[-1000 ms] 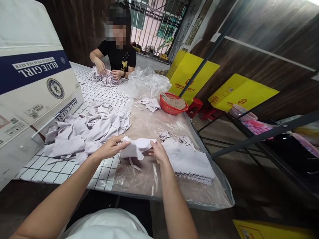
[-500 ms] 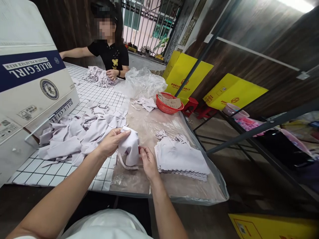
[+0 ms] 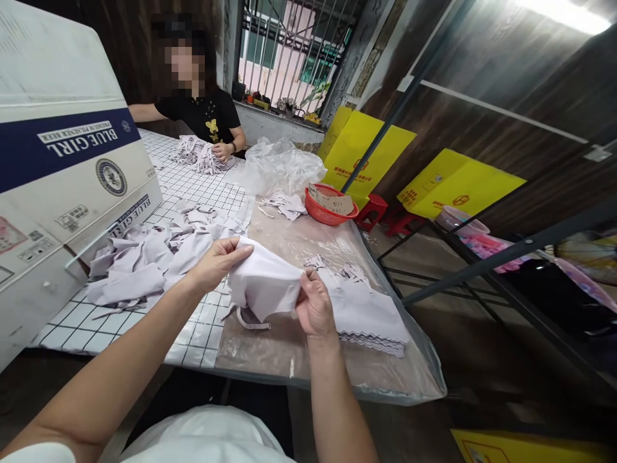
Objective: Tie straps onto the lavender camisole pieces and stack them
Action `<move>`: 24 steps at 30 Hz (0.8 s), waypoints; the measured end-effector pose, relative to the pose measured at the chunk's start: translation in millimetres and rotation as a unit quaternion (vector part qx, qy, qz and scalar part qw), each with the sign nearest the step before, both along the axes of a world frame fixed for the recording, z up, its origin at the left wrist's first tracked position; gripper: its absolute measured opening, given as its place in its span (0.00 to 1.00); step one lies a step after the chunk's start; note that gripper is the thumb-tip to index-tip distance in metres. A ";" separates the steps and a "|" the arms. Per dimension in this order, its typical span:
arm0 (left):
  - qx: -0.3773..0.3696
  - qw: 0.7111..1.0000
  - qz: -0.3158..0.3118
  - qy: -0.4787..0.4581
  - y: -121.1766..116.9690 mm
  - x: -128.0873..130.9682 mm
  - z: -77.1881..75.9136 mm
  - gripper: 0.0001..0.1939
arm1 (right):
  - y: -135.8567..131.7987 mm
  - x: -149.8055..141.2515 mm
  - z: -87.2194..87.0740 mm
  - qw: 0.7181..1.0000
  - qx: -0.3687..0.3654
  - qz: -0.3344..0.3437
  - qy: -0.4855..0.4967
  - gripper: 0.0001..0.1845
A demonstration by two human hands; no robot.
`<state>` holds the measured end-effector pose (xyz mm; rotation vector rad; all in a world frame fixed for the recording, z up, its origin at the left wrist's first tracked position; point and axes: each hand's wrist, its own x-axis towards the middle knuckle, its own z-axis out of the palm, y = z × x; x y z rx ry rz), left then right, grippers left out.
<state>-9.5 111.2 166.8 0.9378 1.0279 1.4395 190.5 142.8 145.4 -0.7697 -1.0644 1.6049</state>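
Between my two hands a pale lilac garment piece (image 3: 270,280) of thin cloth is stretched out, with a narrow strap hanging below its left side. My left hand (image 3: 220,262) pinches its upper left corner between thumb and fingers. The right edge is gripped by my right hand (image 3: 315,302), whose curled fingers are partly hidden. Just beyond my right hand lies a neat stack of similar pieces (image 3: 369,312) with scalloped edges and straps bunched at the top. To the left is a loose heap of lilac pieces (image 3: 139,263).
A large white carton (image 3: 72,148) stands at the left. Across the table (image 3: 193,341), a person in black (image 3: 200,125) touches a bundle of lilac pieces (image 3: 200,154). A clear plastic bag (image 3: 284,167) and a red basket (image 3: 328,215) sit toward the back. A metal frame (image 3: 467,263) stands right.
My right hand has moved right and up and now grips the garment's right edge. The cloth, bunched before, is spread between both hands. A small red item by my right fingers no longer shows.
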 end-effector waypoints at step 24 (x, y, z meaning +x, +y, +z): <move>0.173 0.961 -0.126 0.175 11.4 13.2 15.0 0.19 | 22.2 -6.1 75.5 0.905 0.320 0.057 -0.275 0.14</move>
